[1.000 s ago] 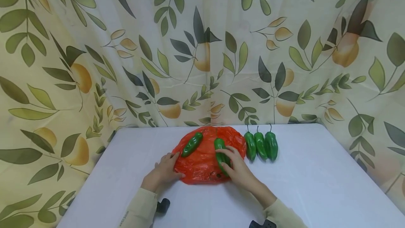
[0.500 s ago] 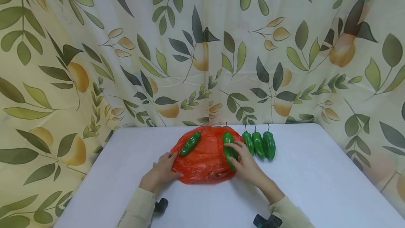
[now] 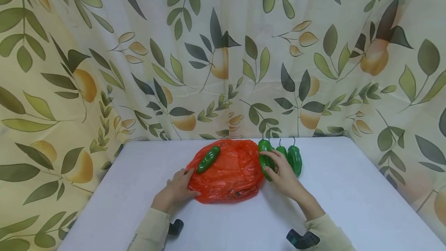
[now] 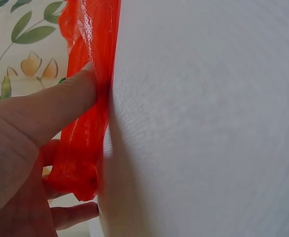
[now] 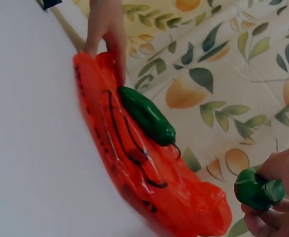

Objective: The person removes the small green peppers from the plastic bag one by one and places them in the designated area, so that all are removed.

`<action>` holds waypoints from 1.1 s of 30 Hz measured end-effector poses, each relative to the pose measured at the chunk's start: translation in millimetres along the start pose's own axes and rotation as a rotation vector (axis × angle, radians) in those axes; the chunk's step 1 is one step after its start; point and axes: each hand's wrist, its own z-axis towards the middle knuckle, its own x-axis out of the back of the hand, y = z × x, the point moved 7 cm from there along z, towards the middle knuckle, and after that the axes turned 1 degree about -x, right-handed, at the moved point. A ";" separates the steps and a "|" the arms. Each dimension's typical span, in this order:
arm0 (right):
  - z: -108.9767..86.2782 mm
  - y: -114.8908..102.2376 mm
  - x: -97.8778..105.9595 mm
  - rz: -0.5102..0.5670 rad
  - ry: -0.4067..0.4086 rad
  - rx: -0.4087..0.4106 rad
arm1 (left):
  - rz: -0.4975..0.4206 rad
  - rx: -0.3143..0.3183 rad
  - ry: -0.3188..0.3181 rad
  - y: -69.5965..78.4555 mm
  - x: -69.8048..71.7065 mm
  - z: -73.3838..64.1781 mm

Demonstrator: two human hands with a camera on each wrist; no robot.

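Note:
In the head view a red plastic bag (image 3: 226, 177) lies on the table. My left hand (image 3: 176, 189) grips the bag's left edge, its thumb (image 4: 70, 96) against the red film in the left wrist view. One green pepper (image 3: 208, 159) lies on top of the bag, slanted. My right hand (image 3: 283, 173) holds another green pepper (image 3: 265, 157) by its side, over the bag's right edge; its tip end (image 5: 255, 188) shows in the right wrist view. Just behind that hand stand three more green peppers in a row; the rightmost pepper (image 3: 294, 160) shows best, the others are partly covered.
The white table (image 3: 348, 204) stretches out to both sides and toward the person. A patterned curtain (image 3: 223, 69) with leaves and fruit hangs close behind its far edge. A black wrist device (image 3: 302, 239) sits on the right sleeve, and another (image 3: 175, 227) by the left.
My right hand has carried its pepper rightward from above the middle of the bag to its right edge, beside the row of peppers. The left hand stays at the bag's left edge.

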 end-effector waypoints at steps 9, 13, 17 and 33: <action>3.7 9.5 25.3 0.028 0.029 -0.025 | -0.022 -0.004 -0.008 -0.3 3.0 -0.9; 3.5 14.4 34.3 0.034 0.032 -0.051 | -0.028 -0.007 -0.028 -1.2 3.5 -1.8; 3.6 18.0 42.3 0.026 0.042 -0.057 | -0.033 -0.015 -0.046 -1.7 4.4 -2.9; 7.1 57.0 55.9 0.000 0.050 -0.153 | -0.050 0.011 -0.054 -4.1 4.3 -5.0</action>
